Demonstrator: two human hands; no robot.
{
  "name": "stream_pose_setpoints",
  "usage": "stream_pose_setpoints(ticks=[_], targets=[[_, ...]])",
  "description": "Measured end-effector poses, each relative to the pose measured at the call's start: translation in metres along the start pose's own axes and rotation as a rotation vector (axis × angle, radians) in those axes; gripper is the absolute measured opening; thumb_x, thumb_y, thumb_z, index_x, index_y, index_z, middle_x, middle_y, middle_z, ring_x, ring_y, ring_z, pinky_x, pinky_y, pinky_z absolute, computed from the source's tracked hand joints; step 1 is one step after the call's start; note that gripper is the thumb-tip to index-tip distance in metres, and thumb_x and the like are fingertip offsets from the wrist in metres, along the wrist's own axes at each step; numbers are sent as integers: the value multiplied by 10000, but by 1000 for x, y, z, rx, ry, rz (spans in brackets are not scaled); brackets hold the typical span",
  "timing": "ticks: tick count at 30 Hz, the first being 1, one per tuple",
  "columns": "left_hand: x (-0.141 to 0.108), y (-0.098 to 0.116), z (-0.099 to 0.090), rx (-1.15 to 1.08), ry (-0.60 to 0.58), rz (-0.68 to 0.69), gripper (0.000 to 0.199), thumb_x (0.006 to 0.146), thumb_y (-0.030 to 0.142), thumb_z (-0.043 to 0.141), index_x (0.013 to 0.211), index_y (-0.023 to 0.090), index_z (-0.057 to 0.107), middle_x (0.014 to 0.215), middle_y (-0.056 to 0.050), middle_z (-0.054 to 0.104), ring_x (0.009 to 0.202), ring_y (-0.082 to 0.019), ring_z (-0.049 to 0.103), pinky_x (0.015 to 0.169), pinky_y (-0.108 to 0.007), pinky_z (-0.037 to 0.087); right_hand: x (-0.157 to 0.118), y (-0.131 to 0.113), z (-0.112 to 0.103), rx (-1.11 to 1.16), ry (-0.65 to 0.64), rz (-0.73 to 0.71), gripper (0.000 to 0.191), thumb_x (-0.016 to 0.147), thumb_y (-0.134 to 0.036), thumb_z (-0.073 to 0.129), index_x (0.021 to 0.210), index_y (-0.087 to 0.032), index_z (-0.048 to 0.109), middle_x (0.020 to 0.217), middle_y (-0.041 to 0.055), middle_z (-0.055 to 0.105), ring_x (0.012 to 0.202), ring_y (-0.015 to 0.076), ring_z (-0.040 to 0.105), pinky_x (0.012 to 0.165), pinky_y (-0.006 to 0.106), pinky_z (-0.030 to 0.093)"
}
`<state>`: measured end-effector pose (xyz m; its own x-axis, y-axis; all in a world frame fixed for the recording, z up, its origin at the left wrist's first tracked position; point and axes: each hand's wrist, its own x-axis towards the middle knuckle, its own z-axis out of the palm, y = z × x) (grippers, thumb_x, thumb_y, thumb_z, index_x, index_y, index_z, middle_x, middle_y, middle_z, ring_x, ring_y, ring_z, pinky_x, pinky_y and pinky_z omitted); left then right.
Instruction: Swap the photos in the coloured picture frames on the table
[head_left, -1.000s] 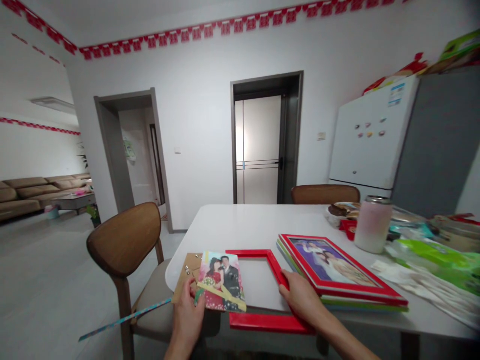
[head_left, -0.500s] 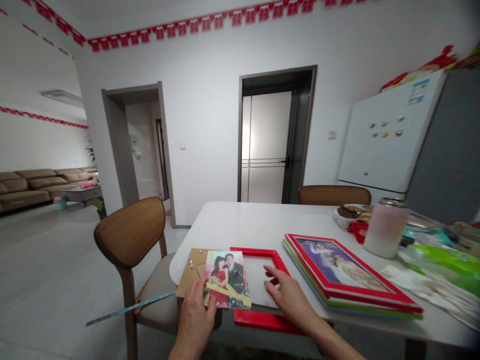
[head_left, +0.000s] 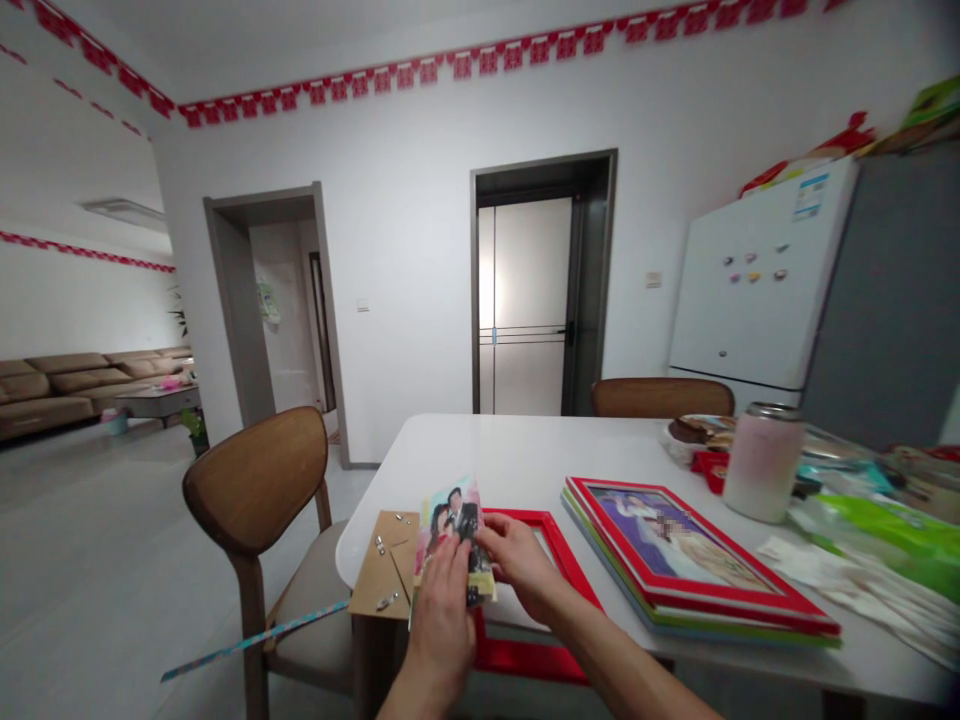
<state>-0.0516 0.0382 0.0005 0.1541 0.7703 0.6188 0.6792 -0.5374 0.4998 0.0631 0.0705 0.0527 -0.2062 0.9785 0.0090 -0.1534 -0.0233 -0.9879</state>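
A printed photo (head_left: 459,508) of a couple, one in red and one in a dark suit, is tilted up off the table between my hands. My left hand (head_left: 441,610) is closed on its lower part, fingers lying across the front. At its right edge, my right hand (head_left: 521,565) pinches the photo between thumb and fingers. Beneath my right wrist lies a red picture frame (head_left: 574,570), partly covered by hand and photo. To the left rests a brown backing board (head_left: 369,580) with small metal clips and a fold-out stand.
Right of my hands is a stack of picture frames (head_left: 780,610), the top one red with a photo inside. Beyond it stand a pink-and-white bottle (head_left: 763,465), a green packet (head_left: 892,535) and white gloves or cloths (head_left: 840,590). A wooden chair (head_left: 259,490) is at the left.
My left hand has lifted and tilted the photo, shifting it right off the backing board. My right hand has moved left from above the red frame and taken the photo's edge.
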Motion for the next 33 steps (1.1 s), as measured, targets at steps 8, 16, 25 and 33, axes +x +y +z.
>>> stream_pose_setpoints(ticks=[8, 16, 25, 33], targets=[[18, 36, 14, -803, 359, -482, 373, 756, 299, 414, 1034, 72, 514, 954, -128, 620, 923, -225, 560, 818, -320, 428, -14, 22, -27, -74, 167, 127, 454, 764, -327, 318, 1185, -161, 351, 982, 116, 596, 688, 142, 595, 573, 251, 457], [4, 17, 16, -639, 128, -511, 509, 684, 182, 426, 1172, 46, 372, 1201, -154, 458, 1097, -185, 434, 923, -279, 333, -5, 16, -79, -404, 260, 15, 472, 656, -134, 265, 1069, -96, 490, 688, 85, 660, 593, 166, 612, 473, 221, 432], [-21, 11, 25, -195, -151, -221, 476, 650, 152, 465, 1121, 83, 473, 1192, -135, 473, 1125, -220, 399, 975, -357, 289, 13, 33, -97, -765, 294, -23, 407, 663, -111, 279, 932, -78, 582, 692, 83, 659, 638, 145, 610, 528, 193, 426], [-21, 8, 20, -171, -215, -201, 481, 656, 159, 460, 1133, 101, 471, 1204, -139, 461, 1132, -240, 392, 975, -394, 292, 19, 26, -95, -1096, 348, -32, 273, 663, -172, 402, 790, -84, 627, 826, 166, 646, 783, 210, 589, 664, 260, 389]])
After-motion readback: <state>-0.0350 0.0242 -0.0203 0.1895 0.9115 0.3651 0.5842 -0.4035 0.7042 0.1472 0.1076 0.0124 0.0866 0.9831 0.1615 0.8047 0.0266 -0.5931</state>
